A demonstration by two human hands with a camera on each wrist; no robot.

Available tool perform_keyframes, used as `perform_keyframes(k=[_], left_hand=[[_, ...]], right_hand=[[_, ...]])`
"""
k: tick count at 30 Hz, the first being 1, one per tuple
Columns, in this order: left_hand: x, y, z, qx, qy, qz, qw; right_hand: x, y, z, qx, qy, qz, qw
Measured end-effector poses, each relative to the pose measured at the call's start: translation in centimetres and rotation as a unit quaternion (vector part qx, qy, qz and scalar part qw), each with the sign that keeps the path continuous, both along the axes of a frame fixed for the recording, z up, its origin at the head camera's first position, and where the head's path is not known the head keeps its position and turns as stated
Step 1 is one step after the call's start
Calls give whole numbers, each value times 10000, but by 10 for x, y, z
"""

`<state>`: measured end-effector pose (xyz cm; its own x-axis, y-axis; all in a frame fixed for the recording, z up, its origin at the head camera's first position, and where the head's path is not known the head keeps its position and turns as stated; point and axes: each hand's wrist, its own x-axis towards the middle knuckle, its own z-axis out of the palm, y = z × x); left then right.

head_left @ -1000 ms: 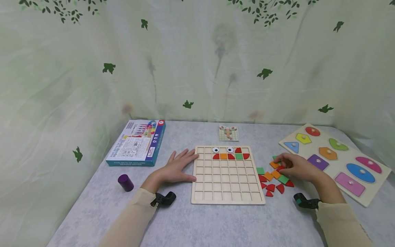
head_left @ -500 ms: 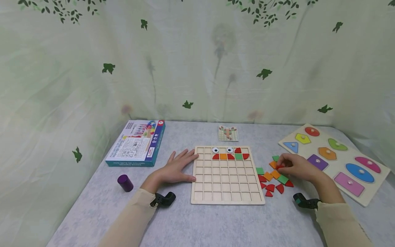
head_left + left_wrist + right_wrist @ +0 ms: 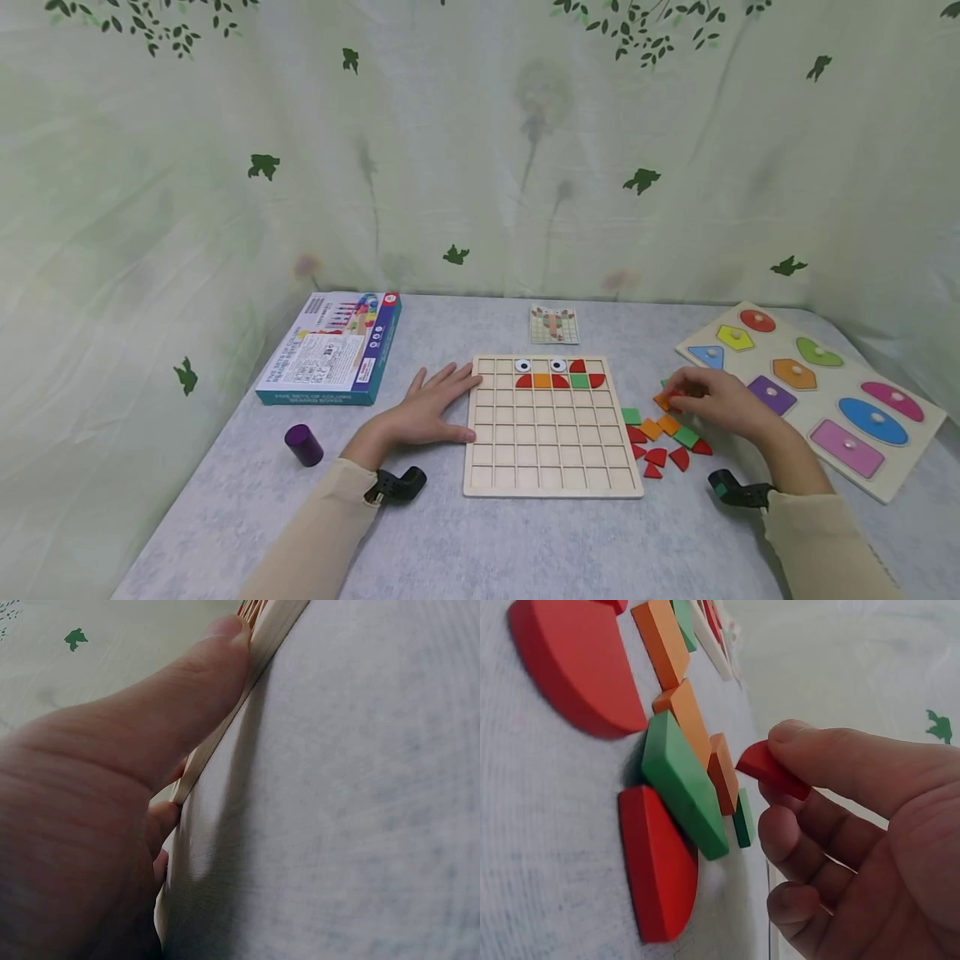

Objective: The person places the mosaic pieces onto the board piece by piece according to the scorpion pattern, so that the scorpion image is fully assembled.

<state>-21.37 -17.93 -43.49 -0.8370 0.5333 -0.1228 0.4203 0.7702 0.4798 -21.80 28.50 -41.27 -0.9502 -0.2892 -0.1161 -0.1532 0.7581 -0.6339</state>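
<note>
Head view: a wooden grid board [image 3: 540,454] is touched along its left edge by a left hand [image 3: 427,414], fingers spread; to the board's right, a right hand [image 3: 718,404] is held over loose tiles [image 3: 656,457]. Left wrist view: the board's edge is met by an outstretched thumb. Right wrist view: a red tile [image 3: 768,769] is pinched between thumb and fingers.

The grid board [image 3: 552,432] looks smooth, matt, wooden.
</note>
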Motion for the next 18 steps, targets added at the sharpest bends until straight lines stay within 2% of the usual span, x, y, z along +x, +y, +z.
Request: perform_keyframes(k=[11,18], left_hand=[[1,-1,0,13,-16,7,10000],[1,0,1,56,-19,-2,10000]], right_hand=[[1,-11,2,-103,62,-241,9996],[2,-14,4,-216,187,-41,9996]])
